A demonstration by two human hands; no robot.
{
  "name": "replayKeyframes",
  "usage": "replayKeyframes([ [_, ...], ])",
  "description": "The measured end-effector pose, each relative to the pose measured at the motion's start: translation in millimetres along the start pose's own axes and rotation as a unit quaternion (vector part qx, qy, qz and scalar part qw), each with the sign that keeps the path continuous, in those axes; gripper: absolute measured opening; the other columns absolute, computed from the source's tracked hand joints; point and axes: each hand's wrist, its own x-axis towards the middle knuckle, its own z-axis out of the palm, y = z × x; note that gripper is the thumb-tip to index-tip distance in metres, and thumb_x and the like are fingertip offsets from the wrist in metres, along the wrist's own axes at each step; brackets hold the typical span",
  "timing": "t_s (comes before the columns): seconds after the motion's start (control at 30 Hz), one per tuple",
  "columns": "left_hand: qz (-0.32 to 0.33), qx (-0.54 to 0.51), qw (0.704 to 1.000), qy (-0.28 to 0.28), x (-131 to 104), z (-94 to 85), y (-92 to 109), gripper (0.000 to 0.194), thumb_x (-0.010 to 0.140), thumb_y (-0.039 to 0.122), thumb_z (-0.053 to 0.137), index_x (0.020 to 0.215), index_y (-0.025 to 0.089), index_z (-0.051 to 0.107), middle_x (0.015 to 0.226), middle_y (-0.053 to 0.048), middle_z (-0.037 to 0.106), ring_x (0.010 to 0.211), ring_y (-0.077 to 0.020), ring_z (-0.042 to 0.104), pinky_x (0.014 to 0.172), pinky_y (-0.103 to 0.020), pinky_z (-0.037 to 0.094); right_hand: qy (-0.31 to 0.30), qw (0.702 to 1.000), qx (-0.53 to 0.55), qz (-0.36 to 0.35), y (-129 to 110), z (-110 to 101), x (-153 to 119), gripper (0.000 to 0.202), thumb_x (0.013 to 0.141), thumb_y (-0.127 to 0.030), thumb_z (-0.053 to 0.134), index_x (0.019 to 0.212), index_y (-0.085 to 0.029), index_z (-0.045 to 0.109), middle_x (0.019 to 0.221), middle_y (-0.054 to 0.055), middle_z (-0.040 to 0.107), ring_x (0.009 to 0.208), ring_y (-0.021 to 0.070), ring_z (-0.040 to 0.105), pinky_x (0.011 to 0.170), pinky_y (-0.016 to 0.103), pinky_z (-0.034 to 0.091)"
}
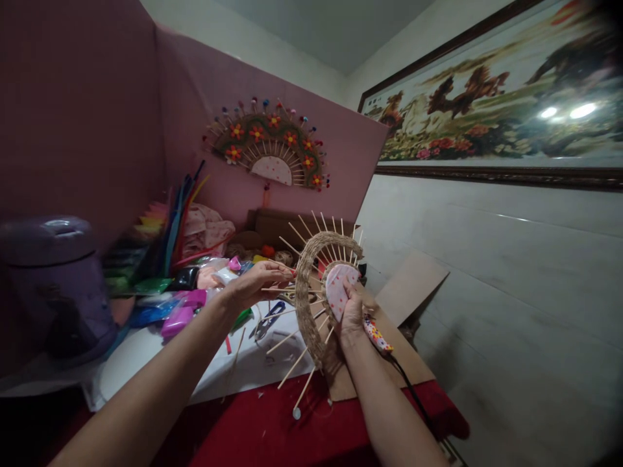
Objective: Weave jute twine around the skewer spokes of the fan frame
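Note:
My right hand (352, 312) is closed around the spotted, cloth-covered half-round base (335, 292) of a stick fan, thumb on its front. Thin wooden sticks fan out from this base through a curved woven twine band (306, 279). One lower stick ends in a pale round tip (296, 413). At the band's left side, my left hand (265, 283) has its fingers together beside the sticks. A small bit of red shows by its fingertips, and what they pinch, if anything, cannot be made out.
A decorated fan (272, 146) hangs on the pink board. Blue-handled scissors (270, 319) lie on white paper, left of a cardboard sheet (343, 383). A flower-patterned glue gun (377, 336) trails a black cord. Coloured clay packets (180, 318) and a purple jar (53, 285) stand left.

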Motion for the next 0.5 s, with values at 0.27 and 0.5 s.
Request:
replayKeyframes([
  [0.27,-0.007,-0.018,0.999,-0.025,-1.9,7.8,5.9,0.025,0.060,0.029,0.073,0.075,0.012,0.062,0.059,0.004,0.047,0.048,-0.0034,0.038,0.045,-0.017,0.028,0.027,0.999,0.010,0.043,-6.5,7.2,-7.0,0.024,0.068,-0.024,0.059,0.091,-0.016,0.062,0.072,-0.001,0.070,0.070,0.0135,0.066,0.076,0.028,0.054],
  [0.5,0.024,-0.034,0.997,-0.063,-5.1,20.7,10.5,0.025,0.059,0.030,0.072,0.072,0.011,0.061,0.053,0.004,0.044,0.043,-0.0025,0.032,0.042,-0.017,0.022,-0.041,0.998,-0.017,0.052,-4.5,-7.1,3.1,0.027,0.070,-0.030,0.057,0.093,-0.018,0.065,0.076,0.002,0.069,0.078,0.0168,0.066,0.077,0.033,0.055],
])
